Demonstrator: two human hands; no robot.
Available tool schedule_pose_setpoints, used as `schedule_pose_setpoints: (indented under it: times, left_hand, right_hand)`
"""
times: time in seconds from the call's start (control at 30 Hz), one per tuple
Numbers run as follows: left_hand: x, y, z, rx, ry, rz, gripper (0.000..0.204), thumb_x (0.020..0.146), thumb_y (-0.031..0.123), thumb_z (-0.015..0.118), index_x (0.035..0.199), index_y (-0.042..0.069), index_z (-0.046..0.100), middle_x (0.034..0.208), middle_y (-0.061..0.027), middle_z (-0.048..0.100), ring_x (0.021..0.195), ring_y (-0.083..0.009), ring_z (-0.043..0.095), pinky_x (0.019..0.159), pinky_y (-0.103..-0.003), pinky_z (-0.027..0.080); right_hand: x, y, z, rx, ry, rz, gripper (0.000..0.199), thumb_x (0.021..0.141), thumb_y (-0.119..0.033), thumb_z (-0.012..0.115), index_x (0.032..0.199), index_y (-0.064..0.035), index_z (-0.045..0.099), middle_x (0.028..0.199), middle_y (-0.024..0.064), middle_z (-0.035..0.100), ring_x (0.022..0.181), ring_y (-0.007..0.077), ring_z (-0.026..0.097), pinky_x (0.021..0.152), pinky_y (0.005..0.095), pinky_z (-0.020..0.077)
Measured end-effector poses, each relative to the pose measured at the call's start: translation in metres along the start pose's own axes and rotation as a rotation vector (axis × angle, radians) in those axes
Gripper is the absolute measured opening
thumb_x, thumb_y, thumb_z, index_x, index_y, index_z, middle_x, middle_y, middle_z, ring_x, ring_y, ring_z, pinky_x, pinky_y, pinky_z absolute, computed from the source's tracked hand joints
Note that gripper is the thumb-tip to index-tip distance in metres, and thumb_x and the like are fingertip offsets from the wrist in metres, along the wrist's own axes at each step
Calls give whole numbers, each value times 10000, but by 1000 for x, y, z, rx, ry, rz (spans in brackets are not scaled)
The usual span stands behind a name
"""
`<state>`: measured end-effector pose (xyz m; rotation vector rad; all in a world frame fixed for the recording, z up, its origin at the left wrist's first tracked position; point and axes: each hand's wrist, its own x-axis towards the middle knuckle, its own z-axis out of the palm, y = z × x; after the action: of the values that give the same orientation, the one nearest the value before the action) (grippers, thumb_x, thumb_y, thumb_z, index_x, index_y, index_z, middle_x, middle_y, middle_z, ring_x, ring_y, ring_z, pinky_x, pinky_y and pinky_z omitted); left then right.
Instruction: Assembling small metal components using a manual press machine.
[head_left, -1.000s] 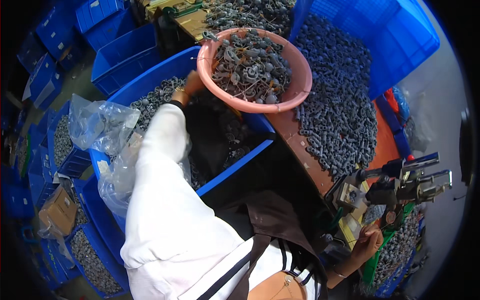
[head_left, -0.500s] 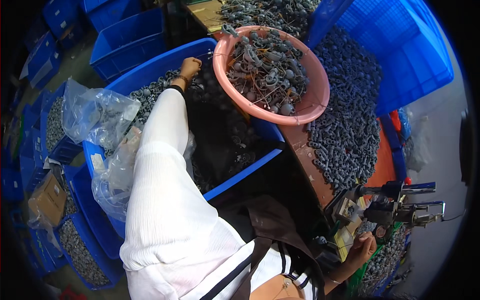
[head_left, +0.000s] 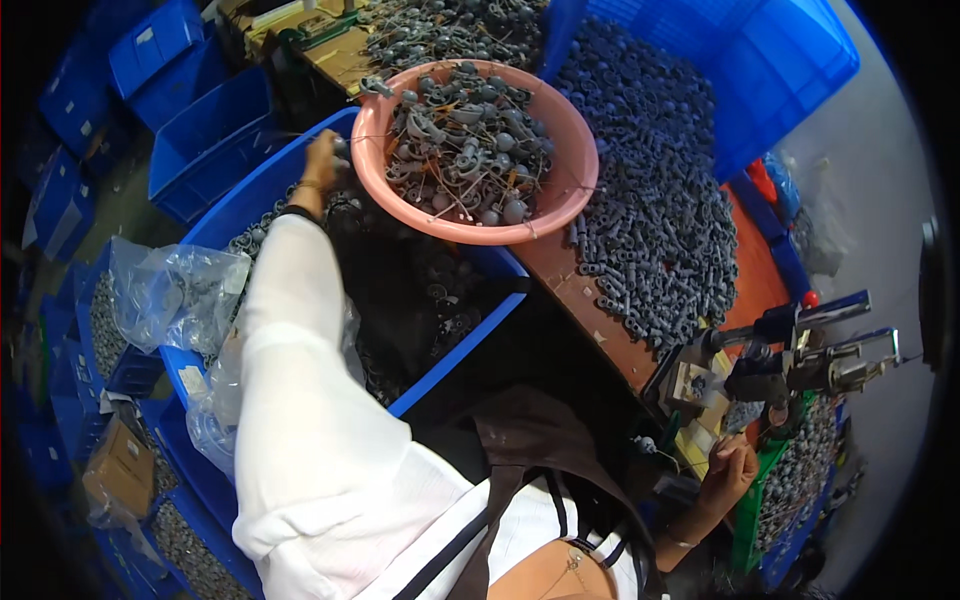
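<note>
Holding step, seemingly: right hand (head_left: 731, 468) pinching round grey wired piece (head_left: 646, 444); left hand (head_left: 319, 163) at blue plastic bin (head_left: 465, 347), far corner, fingers too blurred to tell. Next: steady pinch needed.

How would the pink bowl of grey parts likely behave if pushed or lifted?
The pink bowl would probably feel heavy, being heaped with grey parts. It might tip leftward, where it seems to overhang the blue bin. The grey piece perched on its rim could fall off.
</note>
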<state>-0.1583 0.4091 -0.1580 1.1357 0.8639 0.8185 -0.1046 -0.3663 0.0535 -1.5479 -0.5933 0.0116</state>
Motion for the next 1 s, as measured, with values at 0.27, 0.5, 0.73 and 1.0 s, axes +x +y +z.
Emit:
schedule_pose_setpoints:
  times: [0.27,0.5,0.73,1.0]
  left_hand:
    - [-164,230,20,220,-296,568,175,883,243,571,827,92,640,800,5,628,671,-47,542,530,-176,412]
    - [-144,213,101,983,-348,751,427,828,395,650,1008,8,644,960,-72,644,898,-154,589,802,-280,453]
    - [-115,143,149,1195,-183,896,530,767,410,689,1124,24,632,1117,-212,607,1038,-339,568,919,-406,430]
    - [-246,154,181,1449,-470,1219,553,736,363,719,1175,45,607,1139,-154,610,1098,-321,522,941,-371,420]
  right_hand:
    - [16,15,0,95,-51,9,316,947,-159,520,683,14,525,621,45,443,509,83,326,484,230,246]
    - [-2,12,-2,164,-41,-82,319,945,-169,526,687,17,550,607,38,447,508,93,339,495,236,258]
    - [-24,21,-23,177,70,-61,294,928,-99,517,656,12,547,575,35,445,509,103,353,509,248,278]
    - [-28,32,-32,218,126,-27,283,908,-63,513,631,-2,520,565,42,446,517,109,360,513,246,284]
